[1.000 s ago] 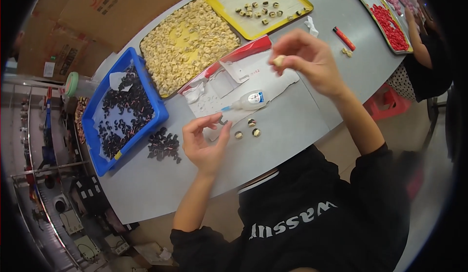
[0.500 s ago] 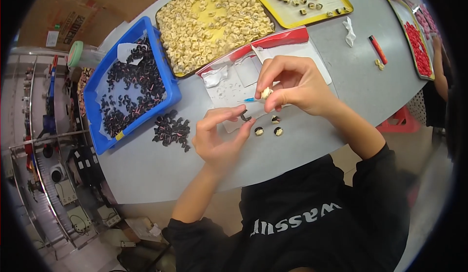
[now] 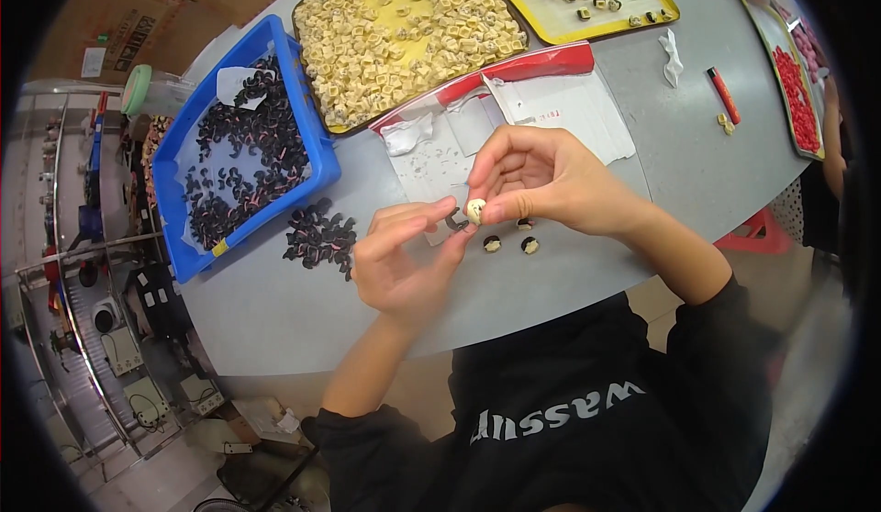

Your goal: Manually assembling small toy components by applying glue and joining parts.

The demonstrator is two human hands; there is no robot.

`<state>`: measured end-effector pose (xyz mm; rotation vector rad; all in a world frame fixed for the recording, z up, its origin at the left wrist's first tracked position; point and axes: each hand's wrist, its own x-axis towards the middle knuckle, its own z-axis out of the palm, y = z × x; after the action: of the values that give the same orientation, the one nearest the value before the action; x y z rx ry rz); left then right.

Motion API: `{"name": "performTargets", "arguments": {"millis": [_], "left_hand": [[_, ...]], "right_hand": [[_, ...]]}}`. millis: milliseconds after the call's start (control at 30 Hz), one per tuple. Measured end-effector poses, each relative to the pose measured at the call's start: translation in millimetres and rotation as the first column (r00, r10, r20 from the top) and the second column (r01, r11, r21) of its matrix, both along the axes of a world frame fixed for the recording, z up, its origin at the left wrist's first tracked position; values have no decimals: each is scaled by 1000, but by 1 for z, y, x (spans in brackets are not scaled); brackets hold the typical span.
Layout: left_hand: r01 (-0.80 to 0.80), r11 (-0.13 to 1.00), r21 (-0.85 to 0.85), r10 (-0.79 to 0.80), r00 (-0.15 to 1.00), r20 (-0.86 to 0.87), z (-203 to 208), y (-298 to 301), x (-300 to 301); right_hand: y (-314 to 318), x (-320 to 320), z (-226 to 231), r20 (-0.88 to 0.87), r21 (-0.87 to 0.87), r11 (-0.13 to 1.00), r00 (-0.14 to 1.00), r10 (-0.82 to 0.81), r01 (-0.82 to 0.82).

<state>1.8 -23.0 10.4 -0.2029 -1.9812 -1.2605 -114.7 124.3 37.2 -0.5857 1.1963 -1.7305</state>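
My left hand (image 3: 399, 260) pinches a small curved black piece (image 3: 453, 222) between thumb and fingertips. Close against it, my right hand (image 3: 555, 182) grips a small cream-coloured piece (image 3: 474, 210) with thumb and forefinger. The two pieces nearly meet; whether they touch I cannot tell. Just below my right hand, a few cream pieces with black curved parts on them (image 3: 529, 246) lie on the grey table. Left of my left hand is a loose heap of black curved pieces (image 3: 317, 237).
A blue bin (image 3: 326, 168) of black pieces stands at the left. Behind are a tray of cream pieces (image 3: 404, 53) and a yellow-rimmed tray (image 3: 541, 30) with black-and-cream pieces. White cardboard (image 3: 587, 113), crumpled tissue (image 3: 672, 58), a red marker (image 3: 723, 96) and a tray of red pieces (image 3: 789, 99) lie around.
My right hand has come left and down, bringing the cream piece up to the black one in my left hand. A blue tip seen near the right fingers no longer shows.
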Motion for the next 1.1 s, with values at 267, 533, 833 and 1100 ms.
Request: {"name": "performTargets", "arguments": {"millis": [267, 533, 833, 1100], "left_hand": [[50, 998, -28, -50, 999, 2, 0, 2, -1], [55, 999, -2, -54, 998, 15, 0, 1, 1], [14, 997, 72, -15, 1000, 10, -1, 5, 1], [-1, 1000, 31, 1, 1000, 6, -1, 5, 2]], "right_hand": [[1, 1, 4, 49, 45, 998, 998, 43, -45], [-1, 2, 3, 143, 43, 996, 987, 67, -74], [0, 5, -14, 280, -63, 992, 952, 127, -113], [-1, 5, -13, 314, -22, 994, 943, 109, -108]]}}
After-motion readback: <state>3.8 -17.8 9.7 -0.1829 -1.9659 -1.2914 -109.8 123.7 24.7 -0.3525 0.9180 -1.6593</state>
